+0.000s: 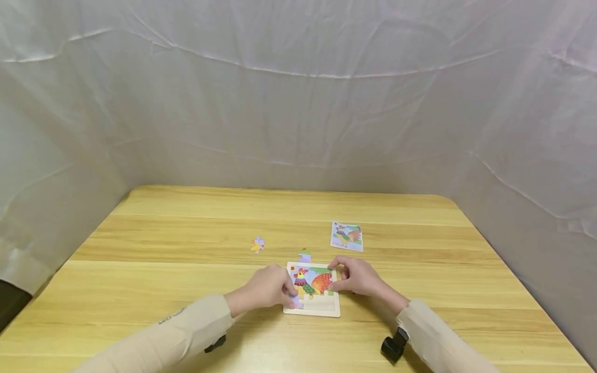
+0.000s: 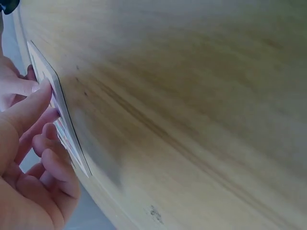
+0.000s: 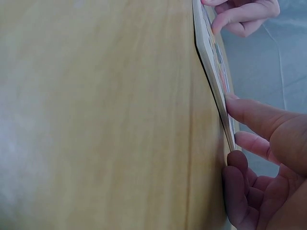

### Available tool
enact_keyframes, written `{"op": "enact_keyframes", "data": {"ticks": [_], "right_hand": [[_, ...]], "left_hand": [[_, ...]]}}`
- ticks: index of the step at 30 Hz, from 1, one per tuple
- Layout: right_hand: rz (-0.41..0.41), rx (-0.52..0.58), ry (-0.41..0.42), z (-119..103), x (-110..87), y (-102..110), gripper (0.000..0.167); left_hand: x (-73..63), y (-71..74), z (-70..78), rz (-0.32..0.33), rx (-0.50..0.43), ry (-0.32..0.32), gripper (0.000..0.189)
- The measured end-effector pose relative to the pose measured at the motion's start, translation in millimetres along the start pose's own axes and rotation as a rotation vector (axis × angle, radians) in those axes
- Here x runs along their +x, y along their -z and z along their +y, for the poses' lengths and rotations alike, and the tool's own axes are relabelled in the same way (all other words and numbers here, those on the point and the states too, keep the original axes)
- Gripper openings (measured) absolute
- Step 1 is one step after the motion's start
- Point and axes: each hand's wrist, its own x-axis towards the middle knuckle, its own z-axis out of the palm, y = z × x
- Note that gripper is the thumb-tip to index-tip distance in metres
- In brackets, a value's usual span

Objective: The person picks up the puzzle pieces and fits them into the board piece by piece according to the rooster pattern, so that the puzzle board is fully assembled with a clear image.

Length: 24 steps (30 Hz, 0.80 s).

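A jigsaw puzzle tray (image 1: 322,312) with a pale frame lies on the table in the head view. Its joined pieces show a colourful rooster (image 1: 322,283), and bare backing shows along the lower part. At the tray's lower left, my left hand (image 1: 270,286) pinches a lilac puzzle piece (image 1: 297,302) between thumb and index finger, low in the frame. My right hand (image 1: 361,275) grips the tray's right side, thumb on the picture and index finger at the upper corner. In the right wrist view, curled fingers (image 3: 237,191) sit beside the tray's edge (image 3: 211,67).
Just beyond the tray lies a loose green and lilac piece (image 1: 304,256). More loose lilac and yellow pieces (image 1: 257,244) lie farther left. A rooster picture card (image 1: 346,237) rests at the back right. Pale fabric (image 1: 298,119) surrounds the wooden table (image 1: 186,248).
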Motion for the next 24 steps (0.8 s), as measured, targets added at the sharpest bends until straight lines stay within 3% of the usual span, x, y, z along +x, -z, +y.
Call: {"op": "enact_keyframes", "data": {"ticks": [10, 16, 19, 24], "right_hand": [[-0.002, -0.004, 0.004, 0, 0.4, 0, 0.037], [0.001, 0.0, 0.006, 2, 0.8, -1, 0.036], [-0.001, 0.001, 0.006, 2, 1.6, -3, 0.036], [0.001, -0.008, 0.002, 1, 2.5, -4, 0.036]], "left_hand": [[1.6, 1.7, 1.7, -0.019, -0.023, 0.03, 0.016], [6.8, 3.3, -2.5, -0.011, -0.008, 0.005, 0.013], [10.0, 7.4, -10.0, 0.054, -0.048, 0.027, 0.009], [15.3, 21.2, -33.3, 0.231, -0.14, 0.097, 0.013]]}}
